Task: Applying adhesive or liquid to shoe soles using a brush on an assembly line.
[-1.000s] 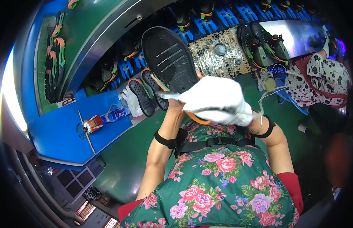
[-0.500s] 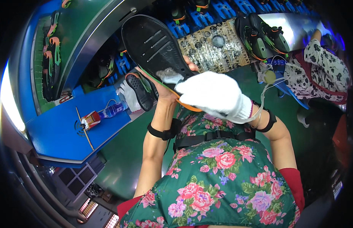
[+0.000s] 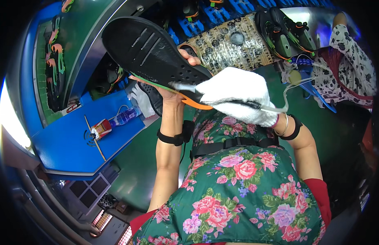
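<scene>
My left hand (image 3: pixel 168 93) grips a large black shoe sole (image 3: pixel 150 55) from below and round its edge, fingertips showing on the far side. The sole is tilted to the left, with slits towards the toe, small holes towards the heel, and a green and orange rim. My right hand (image 3: pixel 238 93), in a white knitted glove, is closed round a brush (image 3: pixel 183 87) whose tip lies on the sole near the heel end. A pale flexible tube (image 3: pixel 282 107) runs back from the brush past my wrist. The brush handle is mostly hidden by the glove.
On the blue table (image 3: pixel 63 141) at left lie a bottle (image 3: pixel 126 116), a red and yellow packet (image 3: pixel 101 128), a stick and a white glove (image 3: pixel 142 100). Black shoes (image 3: pixel 275 38) stand beside a taped board (image 3: pixel 234 53). A person in a patterned sleeve (image 3: pixel 346 47) works at right.
The sole has shifted left and tilted further over in my left hand. The brush now touches closer to the heel, and the pale wet patch seen earlier no longer shows. The co-worker's arm has moved.
</scene>
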`<move>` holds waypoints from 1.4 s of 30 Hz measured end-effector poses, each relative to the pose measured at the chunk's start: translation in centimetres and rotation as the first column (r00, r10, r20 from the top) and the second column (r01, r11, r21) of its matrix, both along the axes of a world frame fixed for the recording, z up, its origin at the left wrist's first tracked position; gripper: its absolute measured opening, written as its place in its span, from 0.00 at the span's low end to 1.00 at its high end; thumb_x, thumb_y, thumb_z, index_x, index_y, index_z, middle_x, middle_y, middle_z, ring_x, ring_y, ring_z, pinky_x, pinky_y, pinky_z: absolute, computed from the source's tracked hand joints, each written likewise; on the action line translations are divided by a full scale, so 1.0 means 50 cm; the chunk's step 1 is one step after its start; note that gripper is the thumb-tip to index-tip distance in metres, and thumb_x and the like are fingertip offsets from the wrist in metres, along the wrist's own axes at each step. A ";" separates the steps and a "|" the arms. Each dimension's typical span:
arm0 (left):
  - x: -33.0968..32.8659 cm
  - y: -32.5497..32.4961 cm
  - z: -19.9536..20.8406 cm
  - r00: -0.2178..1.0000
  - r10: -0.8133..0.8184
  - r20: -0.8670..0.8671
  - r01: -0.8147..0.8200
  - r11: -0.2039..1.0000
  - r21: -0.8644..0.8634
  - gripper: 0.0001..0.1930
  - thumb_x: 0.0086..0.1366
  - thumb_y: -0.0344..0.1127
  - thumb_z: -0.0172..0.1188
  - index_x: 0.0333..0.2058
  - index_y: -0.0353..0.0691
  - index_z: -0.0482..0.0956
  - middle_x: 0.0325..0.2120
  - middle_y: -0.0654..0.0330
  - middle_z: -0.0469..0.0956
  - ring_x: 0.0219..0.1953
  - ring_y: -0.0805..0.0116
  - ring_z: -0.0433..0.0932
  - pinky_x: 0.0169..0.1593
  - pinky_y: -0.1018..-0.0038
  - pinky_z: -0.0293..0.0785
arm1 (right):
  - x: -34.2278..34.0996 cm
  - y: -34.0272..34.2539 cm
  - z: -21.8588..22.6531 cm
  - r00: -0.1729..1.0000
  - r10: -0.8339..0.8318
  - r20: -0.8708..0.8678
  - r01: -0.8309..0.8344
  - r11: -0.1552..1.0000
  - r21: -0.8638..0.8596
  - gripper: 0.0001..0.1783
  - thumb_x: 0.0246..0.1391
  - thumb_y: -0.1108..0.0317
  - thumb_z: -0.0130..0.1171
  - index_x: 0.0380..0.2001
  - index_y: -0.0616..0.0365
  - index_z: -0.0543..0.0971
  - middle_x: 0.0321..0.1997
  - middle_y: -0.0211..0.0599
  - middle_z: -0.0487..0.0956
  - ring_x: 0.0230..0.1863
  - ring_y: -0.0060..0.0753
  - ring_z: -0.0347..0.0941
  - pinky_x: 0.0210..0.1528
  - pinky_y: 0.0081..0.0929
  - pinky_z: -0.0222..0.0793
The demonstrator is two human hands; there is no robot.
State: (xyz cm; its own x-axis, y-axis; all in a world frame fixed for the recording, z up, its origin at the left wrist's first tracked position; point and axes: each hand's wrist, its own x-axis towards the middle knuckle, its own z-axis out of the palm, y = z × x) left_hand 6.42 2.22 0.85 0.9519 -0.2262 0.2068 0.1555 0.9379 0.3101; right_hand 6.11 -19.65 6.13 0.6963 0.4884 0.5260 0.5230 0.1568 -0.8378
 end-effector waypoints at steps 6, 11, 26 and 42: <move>0.003 0.006 0.012 0.979 0.165 -0.121 -0.140 0.971 0.195 0.68 0.38 0.97 0.40 0.46 0.25 0.75 0.39 0.49 0.79 0.45 0.53 0.78 0.49 0.59 0.81 | -0.013 0.005 0.011 0.980 0.037 -0.196 -0.031 0.999 0.032 0.11 0.49 0.74 0.70 0.38 0.52 0.89 0.43 0.35 0.88 0.44 0.38 0.84 0.46 0.31 0.80; 0.024 0.014 0.017 0.985 0.174 -0.010 -0.170 0.971 0.165 0.66 0.41 0.95 0.44 0.47 0.25 0.75 0.39 0.48 0.79 0.43 0.54 0.80 0.52 0.58 0.79 | -0.011 0.004 0.009 0.993 -0.050 0.104 0.056 0.997 -0.054 0.13 0.49 0.72 0.73 0.40 0.52 0.89 0.45 0.36 0.88 0.42 0.39 0.84 0.43 0.32 0.80; 0.044 0.048 0.021 0.975 0.209 0.070 -0.220 0.902 0.372 0.47 0.64 0.76 0.51 0.46 0.24 0.77 0.37 0.47 0.81 0.41 0.53 0.83 0.54 0.58 0.75 | -0.010 -0.006 0.007 0.993 -0.041 -0.114 0.035 0.998 -0.055 0.11 0.48 0.77 0.71 0.37 0.55 0.88 0.41 0.35 0.88 0.43 0.35 0.85 0.47 0.32 0.79; 0.064 0.026 0.051 0.976 0.148 0.160 -0.186 0.948 0.258 0.51 0.55 0.79 0.57 0.49 0.25 0.75 0.41 0.46 0.79 0.44 0.53 0.81 0.55 0.57 0.76 | -0.020 0.005 -0.009 0.990 -0.045 0.132 0.049 0.998 -0.029 0.16 0.46 0.73 0.73 0.42 0.51 0.87 0.41 0.34 0.87 0.40 0.39 0.83 0.41 0.33 0.80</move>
